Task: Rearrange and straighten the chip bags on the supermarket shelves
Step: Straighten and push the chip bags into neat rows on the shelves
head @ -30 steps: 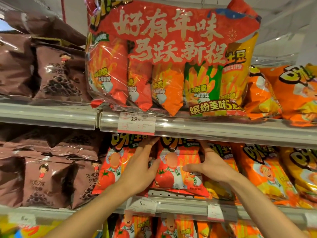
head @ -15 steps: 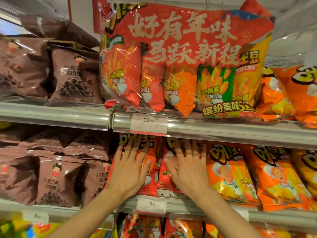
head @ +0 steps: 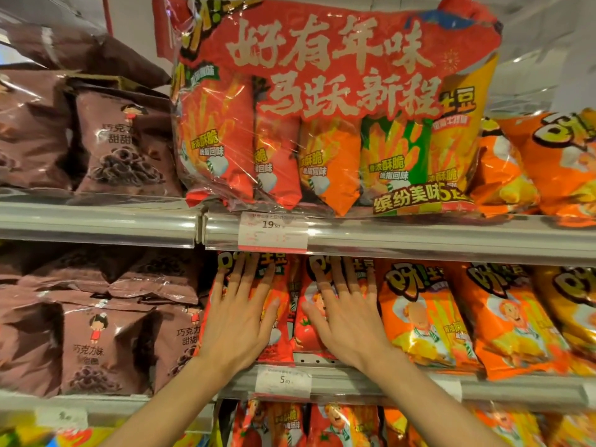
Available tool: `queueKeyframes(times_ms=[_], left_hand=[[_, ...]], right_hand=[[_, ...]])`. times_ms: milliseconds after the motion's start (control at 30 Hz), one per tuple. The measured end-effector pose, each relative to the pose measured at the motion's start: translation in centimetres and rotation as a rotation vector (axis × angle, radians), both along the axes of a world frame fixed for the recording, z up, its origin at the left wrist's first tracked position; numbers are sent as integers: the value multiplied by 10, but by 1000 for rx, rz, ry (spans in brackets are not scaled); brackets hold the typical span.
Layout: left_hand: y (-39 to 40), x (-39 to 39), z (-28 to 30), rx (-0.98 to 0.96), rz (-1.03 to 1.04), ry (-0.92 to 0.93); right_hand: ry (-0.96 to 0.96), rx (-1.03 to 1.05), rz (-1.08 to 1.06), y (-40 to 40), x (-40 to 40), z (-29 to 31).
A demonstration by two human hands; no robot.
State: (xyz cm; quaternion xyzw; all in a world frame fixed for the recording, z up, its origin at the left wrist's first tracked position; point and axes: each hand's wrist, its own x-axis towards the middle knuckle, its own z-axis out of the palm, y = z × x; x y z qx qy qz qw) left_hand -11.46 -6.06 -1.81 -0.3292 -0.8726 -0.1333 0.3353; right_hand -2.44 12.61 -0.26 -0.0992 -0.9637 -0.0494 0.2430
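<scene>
At far left, brown chocolate snack bags [head: 106,346] fill the middle shelf, with more of them on the shelf above. Just right of them, the left hand [head: 237,321] lies flat on a red tomato chip bag [head: 277,317], fingers straight and spread wide, tips reaching up to the shelf rail by the 19.90 price tag [head: 272,232]. Beside it, the right hand [head: 346,321] presses a second red chip bag [head: 309,327] the same way, fingers straight and fanned. Both bags stand upright on the middle shelf above the 5.90 price tag [head: 283,379]. Overhead sits a large red multipack [head: 322,108]. Orange chip bags [head: 429,317] continue to the right.
</scene>
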Motion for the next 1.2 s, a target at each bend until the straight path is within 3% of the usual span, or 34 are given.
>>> queueKeyframes(times_ms=[167, 367, 800, 1000, 1200], left_hand=[[19, 30, 12, 198, -137, -6], [87, 87, 20, 340, -395, -226], [209, 112, 39, 298, -314, -935], [223, 107, 42, 469, -366, -1092], [226, 101, 47, 502, -449, -1158]], right_hand=[[168, -141, 47, 23, 25, 13], [219, -331, -87, 105, 75, 36], [-149, -663, 40, 178, 111, 37], [-245, -759, -15, 200, 98, 41], [-285, -811, -37, 201, 92, 44]])
